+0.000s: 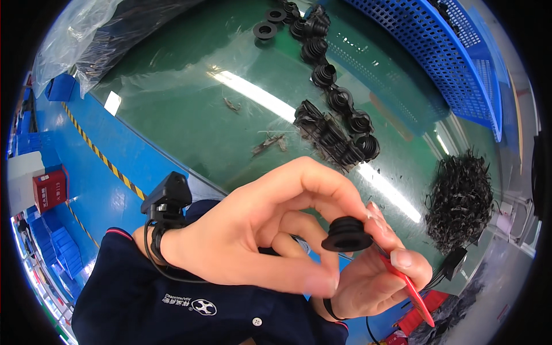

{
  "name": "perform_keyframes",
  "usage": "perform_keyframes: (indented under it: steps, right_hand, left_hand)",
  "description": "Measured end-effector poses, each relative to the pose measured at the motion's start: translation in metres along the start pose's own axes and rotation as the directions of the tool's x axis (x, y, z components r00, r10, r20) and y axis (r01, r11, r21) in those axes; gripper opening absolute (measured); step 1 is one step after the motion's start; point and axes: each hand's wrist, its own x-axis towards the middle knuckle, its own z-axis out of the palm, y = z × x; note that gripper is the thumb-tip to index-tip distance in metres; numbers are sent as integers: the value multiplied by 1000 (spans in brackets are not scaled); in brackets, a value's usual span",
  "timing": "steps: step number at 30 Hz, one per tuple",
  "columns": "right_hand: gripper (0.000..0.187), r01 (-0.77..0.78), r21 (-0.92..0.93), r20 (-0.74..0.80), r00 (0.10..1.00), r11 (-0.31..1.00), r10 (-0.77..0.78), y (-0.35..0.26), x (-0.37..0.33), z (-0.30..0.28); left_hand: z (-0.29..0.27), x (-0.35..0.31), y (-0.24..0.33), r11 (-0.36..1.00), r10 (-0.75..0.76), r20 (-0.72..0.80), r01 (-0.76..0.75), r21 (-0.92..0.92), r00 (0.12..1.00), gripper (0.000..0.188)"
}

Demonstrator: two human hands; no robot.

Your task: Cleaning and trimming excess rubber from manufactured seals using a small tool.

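A small black ribbed rubber grommet (347, 234), with a wide flange and a hole in its middle, is held up in front of my body. My left hand (259, 224) holds it at the fingertips, the index finger curving over from above and the thumb lower down, apart from it. On the right, my right hand (374, 279) grips a slim tool with a flat red handle (411, 290). Its narrow dark end runs toward the grommet, and my fingers partly hide it. The fingertips of both hands meet beside the grommet.
On the green table (190, 115), a row of stacked black grommets (340, 99) stands beside a heap of similar parts (328, 135). Two single grommets (264, 31) lie farther off. Black rubber trimmings (460, 201) are piled at right, below a blue perforated basket (437, 57).
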Motion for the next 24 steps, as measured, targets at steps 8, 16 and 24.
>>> perform_keyframes:
  steps: [8, 16, 24]
  right_hand:
    - [19, 150, -318, 57, 989, 936, -139, 3, 1, 1]
    - [23, -8, -598, -233, 958, 802, -164, 12, 4, -23]
    - [18, -516, -619, -594, 801, 593, 77, 7, -5, -51]
  left_hand:
    - [-12, -2, 0, 986, 36, 123, -55, 155, 992, 34]
    - [-18, -2, -6, 983, 104, 137, -123, 134, 985, 39]
    - [-23, -4, -3, 957, 39, 202, -95, 274, 979, 44]
